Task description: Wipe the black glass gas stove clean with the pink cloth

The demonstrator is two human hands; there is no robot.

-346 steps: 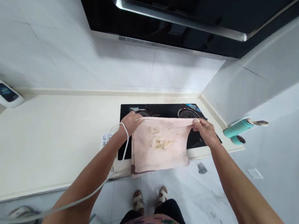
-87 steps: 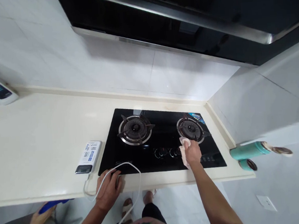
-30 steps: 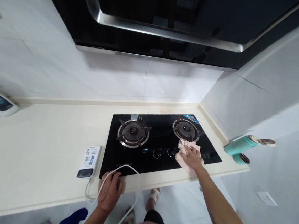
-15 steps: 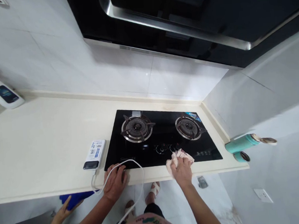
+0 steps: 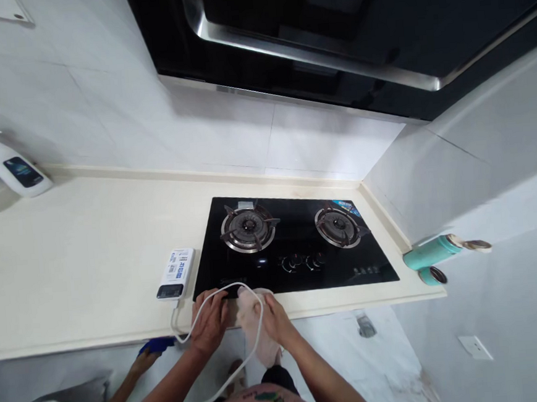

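A black glass gas hob point(image 5: 295, 248) with two burners is set into the cream counter. My right hand point(image 5: 278, 319) grips a pale pink cleaning cloth point(image 5: 250, 317) at the hob's front edge, and part of the cloth hangs over the counter edge. Just to its left, my left hand point(image 5: 209, 322) rests on the counter by the hob's front left corner, its fingers laid out and holding nothing. A white cable point(image 5: 256, 344) loops over my left hand and in front of the cloth. It runs to a white power bank point(image 5: 176, 274) left of the hob.
A white spray bottle point(image 5: 15, 168) stands at the far left. Green open containers point(image 5: 433, 253) sit at the counter's right end. A black range hood point(image 5: 294, 56) hangs above. Below the counter, another person's hand point(image 5: 144, 362) holds a blue cloth point(image 5: 156, 345).
My right hand has swept left with the cleaning cloth, from below the right knob to beside my left hand. The other person's hand and blue cloth have shifted right. My left hand has stayed.
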